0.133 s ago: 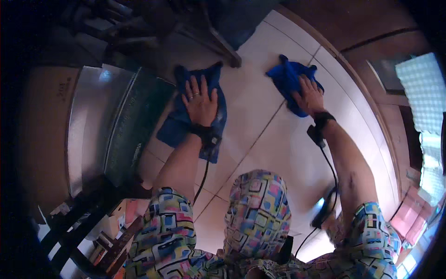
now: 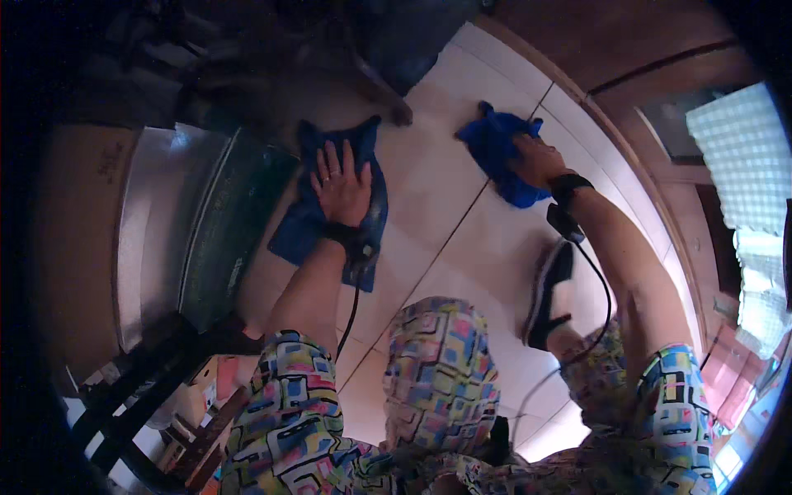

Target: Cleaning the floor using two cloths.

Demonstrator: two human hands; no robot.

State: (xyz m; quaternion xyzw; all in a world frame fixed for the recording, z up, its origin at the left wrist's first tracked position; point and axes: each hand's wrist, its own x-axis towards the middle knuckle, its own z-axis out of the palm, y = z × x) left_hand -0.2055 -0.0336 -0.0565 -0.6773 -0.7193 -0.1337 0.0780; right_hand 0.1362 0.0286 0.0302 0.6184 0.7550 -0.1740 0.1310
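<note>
My left hand (image 2: 344,186) lies flat with its fingers spread on a dark blue cloth (image 2: 294,235), spread out on the tiled floor. A ring shows on one of its fingers. Farther right, my right hand (image 2: 540,162) presses on a brighter blue cloth (image 2: 492,139), which is bunched up. Its fingers are bent into the fabric and their tips are partly hidden. Both wrists carry black bands, with a cable running back from each.
To the left stand a dark green box (image 2: 235,219), a silvery panel (image 2: 153,227) and a brown carton (image 2: 87,247). Dark furniture legs (image 2: 388,95) come down at the top. Wooden cabinets (image 2: 652,49) line the right, near a checked curtain (image 2: 738,157). My shoe (image 2: 546,297) rests on the floor.
My right hand's fingers have gone from stretched out to bent on the brighter cloth. My shoe has come forward on the right. My left hand still lies flat on its cloth.
</note>
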